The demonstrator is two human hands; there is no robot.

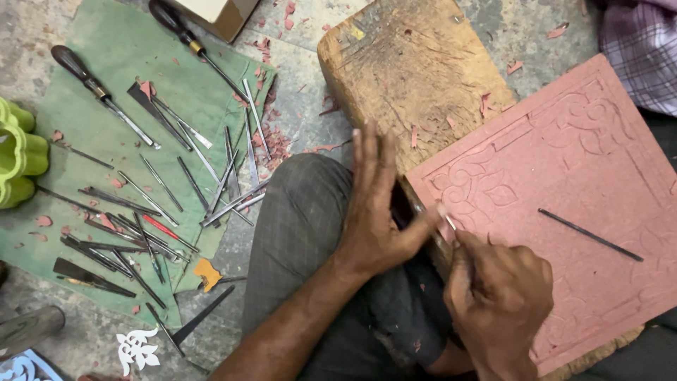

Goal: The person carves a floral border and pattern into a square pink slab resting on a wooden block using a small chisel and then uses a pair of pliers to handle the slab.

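Pink stone, a square slab [564,204] carved with curling leaf shapes, lies tilted across a worn wooden block [412,70] at the person's knee. Nearest the camera, the right hand [501,296] is closed around a thin carving tool [449,222], its tip on the slab's near left edge. Just left of it, the left hand [374,204] lies flat with fingers spread, thumb pressed toward the tool tip. A loose metal rod [589,234] rests on the slab. Further left, a green cloth [134,77] on the floor holds many thin chisels [141,226] and two wooden-handled tools. A lime green container [20,152] sits at the left edge, its contents hidden. Pink chips [271,137] litter the floor.
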